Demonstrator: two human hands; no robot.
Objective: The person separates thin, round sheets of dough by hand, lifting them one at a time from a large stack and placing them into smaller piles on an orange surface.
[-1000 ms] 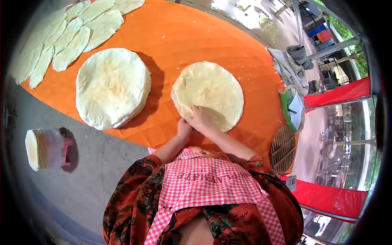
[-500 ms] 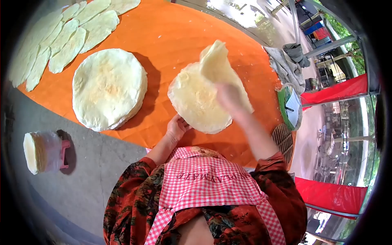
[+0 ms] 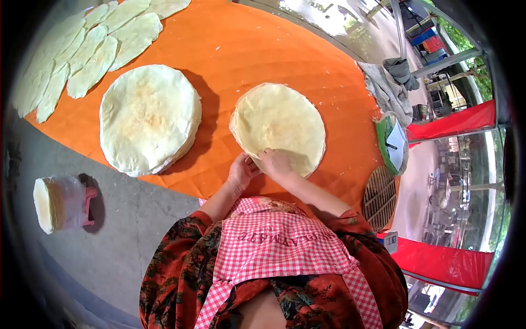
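Observation:
A smaller pile of thin round flatbreads (image 3: 287, 118) lies on the orange table cover in front of me, its edges showing several layers at the left. My left hand (image 3: 241, 172) is at the pile's near-left edge, fingers curled and closed at the rim. Right beside it, my right hand (image 3: 275, 164) pinches the near edge from above, its fingers closed on the flatbread. Exactly how many sheets the fingers hold is hidden. To the left stands a taller stack of flatbreads (image 3: 148, 118), apart from both hands.
Several loose flatbreads (image 3: 93, 67) overlap at the table's far left. On the right are a grey cloth (image 3: 386, 90), a green-rimmed round item (image 3: 382, 145) with a pen and a slatted round mat (image 3: 379, 197). Wrapped flatbreads (image 3: 49, 204) rest on a pink stool (image 3: 89, 205) on the floor.
The raised, folded flatbread now lies flat on the pile. My right hand has come down and left to the near edge, beside my left hand, which has barely moved.

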